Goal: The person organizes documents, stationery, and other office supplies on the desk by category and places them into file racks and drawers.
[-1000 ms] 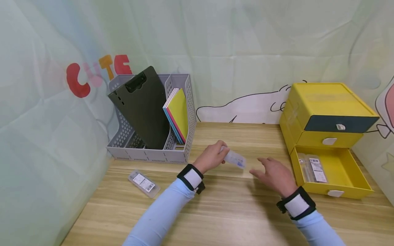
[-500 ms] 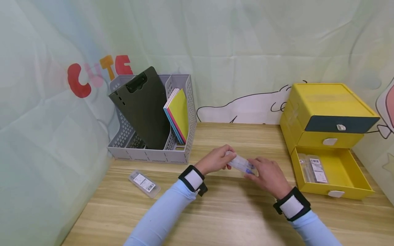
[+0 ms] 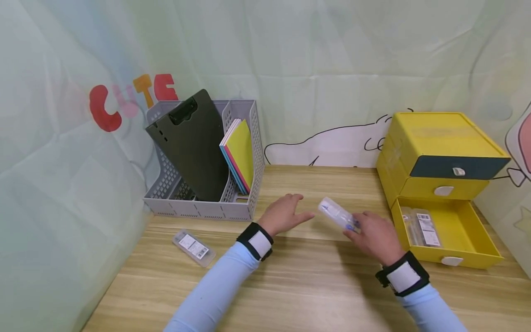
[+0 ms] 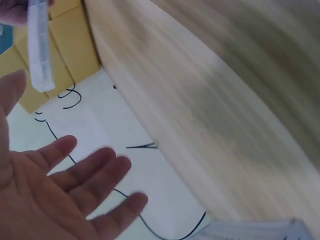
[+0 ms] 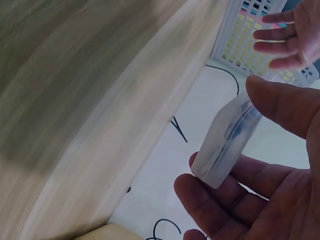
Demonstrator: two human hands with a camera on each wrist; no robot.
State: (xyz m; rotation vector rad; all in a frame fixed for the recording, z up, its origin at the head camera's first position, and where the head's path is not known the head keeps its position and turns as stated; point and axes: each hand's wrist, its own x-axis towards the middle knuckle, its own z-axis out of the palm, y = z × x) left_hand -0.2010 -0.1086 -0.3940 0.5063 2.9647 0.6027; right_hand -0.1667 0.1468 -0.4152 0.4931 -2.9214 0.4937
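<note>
A clear plastic case with something blue inside is pinched at its near end between the thumb and fingers of my right hand. In the right wrist view the case stands tilted between thumb and fingertips. My left hand is apart from it, fingers spread and holding nothing; the left wrist view shows its palm bare. A similar clear case with a white label lies on the table at the left. More such cases lie in the pulled-out bottom drawer.
The yellow drawer unit stands at the right, its upper drawers pushed in. At the left back, a grey organizer holds a black clipboard and colored notebooks. A printed curtain hangs behind the wooden table.
The clear case has passed from my left hand to my right, both touching it half a second ago. My left hand has let go and drawn back left; the right has moved slightly right.
</note>
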